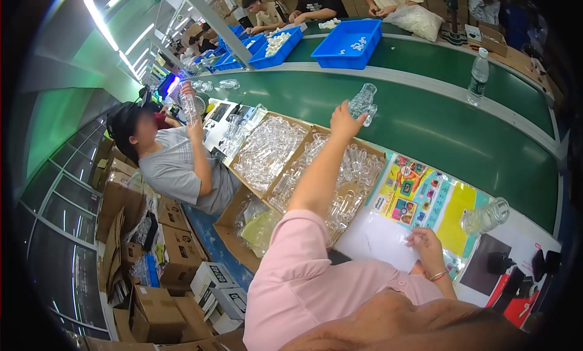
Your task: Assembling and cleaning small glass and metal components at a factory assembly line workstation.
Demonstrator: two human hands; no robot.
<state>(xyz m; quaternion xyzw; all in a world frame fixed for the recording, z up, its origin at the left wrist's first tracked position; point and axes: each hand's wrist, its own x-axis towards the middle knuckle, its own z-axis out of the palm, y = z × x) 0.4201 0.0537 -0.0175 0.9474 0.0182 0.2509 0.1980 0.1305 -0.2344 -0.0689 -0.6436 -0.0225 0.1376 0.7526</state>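
Observation:
My left arm is stretched forward over the boxes to the green conveyor belt (425,117). There my left hand (346,121) is closed around a clear plastic bottle-shaped piece (364,96), thumb and fingers on its near part. My right hand (429,251) is close to my body, above the white worktop (378,237). Its fingers are curled together; anything between them is too small to make out. To the right of this hand, another clear plastic bottle-shaped piece (486,216) lies tilted on the worktop.
Cardboard trays of clear plastic parts (270,150) stand left of me. A printed colourful sheet (410,190) lies ahead. A water bottle (478,78) stands by the belt's far edge. Blue bins (346,59) line the far side. A co-worker in grey (176,163) holds a clear piece.

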